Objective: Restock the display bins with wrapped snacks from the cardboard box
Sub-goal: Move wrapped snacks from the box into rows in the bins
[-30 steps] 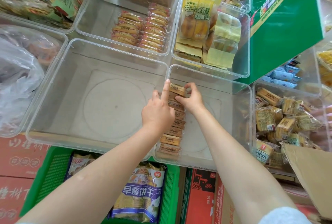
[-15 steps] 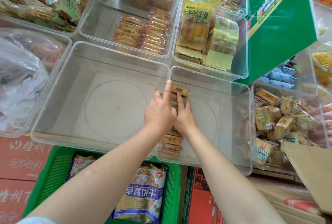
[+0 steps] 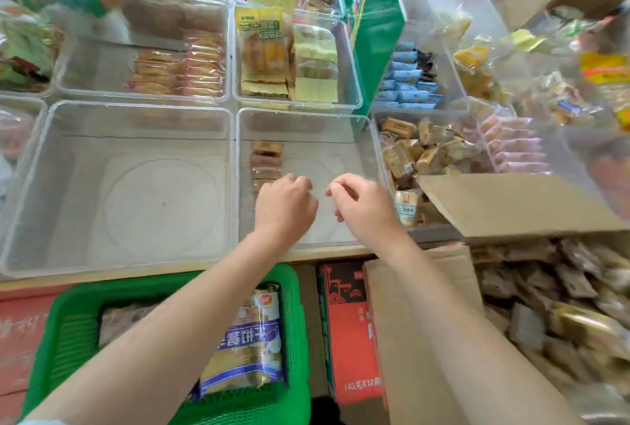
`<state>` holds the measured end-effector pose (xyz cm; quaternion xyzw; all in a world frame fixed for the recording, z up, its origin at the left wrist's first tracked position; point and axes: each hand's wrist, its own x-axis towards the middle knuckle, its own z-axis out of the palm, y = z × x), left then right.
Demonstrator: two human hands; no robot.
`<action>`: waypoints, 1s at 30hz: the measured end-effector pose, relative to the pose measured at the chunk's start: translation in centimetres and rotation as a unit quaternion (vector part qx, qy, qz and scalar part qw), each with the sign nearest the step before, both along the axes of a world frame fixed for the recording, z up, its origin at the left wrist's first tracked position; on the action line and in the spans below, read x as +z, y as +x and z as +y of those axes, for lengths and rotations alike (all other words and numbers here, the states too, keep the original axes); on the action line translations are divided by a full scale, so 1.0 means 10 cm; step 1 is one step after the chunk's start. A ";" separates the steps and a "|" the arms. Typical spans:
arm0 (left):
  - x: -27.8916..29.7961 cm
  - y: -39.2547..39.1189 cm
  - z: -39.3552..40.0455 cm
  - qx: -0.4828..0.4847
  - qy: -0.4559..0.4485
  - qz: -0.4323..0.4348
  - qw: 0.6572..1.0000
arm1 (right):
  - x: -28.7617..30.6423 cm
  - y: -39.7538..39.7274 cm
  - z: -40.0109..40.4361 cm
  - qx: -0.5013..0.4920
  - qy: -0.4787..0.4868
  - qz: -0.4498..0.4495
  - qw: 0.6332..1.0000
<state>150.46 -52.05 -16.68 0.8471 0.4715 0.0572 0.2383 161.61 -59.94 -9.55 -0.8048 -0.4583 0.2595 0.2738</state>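
Observation:
A row of brown wrapped snacks (image 3: 267,160) lies along the left side of a clear display bin (image 3: 354,138). My left hand (image 3: 284,208) hovers over the near end of that row with fingers curled, holding nothing. My right hand (image 3: 363,205) is beside it over the bare bin floor, fingers loosely curled and empty. The open cardboard box (image 3: 426,339) stands at the lower right, filled with several wrapped snacks (image 3: 562,305). The near part of the row is hidden under my left hand.
A large clear bin (image 3: 51,165) sits to the left. Behind are bins of biscuits (image 3: 180,66) and yellow-packed cakes (image 3: 262,46). A bin of small brown packets (image 3: 426,152) is to the right. A green basket (image 3: 293,339) and a red carton (image 3: 347,329) stand below the shelf.
Both hands have come off the snack row and pulled back toward me. The view has swung right and down, bringing the cardboard box and its snacks into sight.

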 end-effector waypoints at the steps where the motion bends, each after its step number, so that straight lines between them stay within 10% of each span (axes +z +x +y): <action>1: 0.16 0.11 -0.25 -0.028 -0.019 -0.026 0.999 | 0.16 0.07 -0.25 -0.014 0.029 -0.011 0.999; 8: 0.88 0.52 -1.64 -0.150 -0.045 -0.175 0.972 | 0.58 0.66 -1.72 -0.143 0.159 -0.095 0.972; 16: 0.63 1.16 -2.44 -0.195 0.048 -0.076 0.977 | 0.26 1.61 -2.74 -0.035 -0.135 -0.150 0.979; 30: 0.64 1.08 -2.41 -0.162 0.033 -0.037 0.985 | -0.20 2.19 -2.20 0.147 -0.219 -0.190 0.946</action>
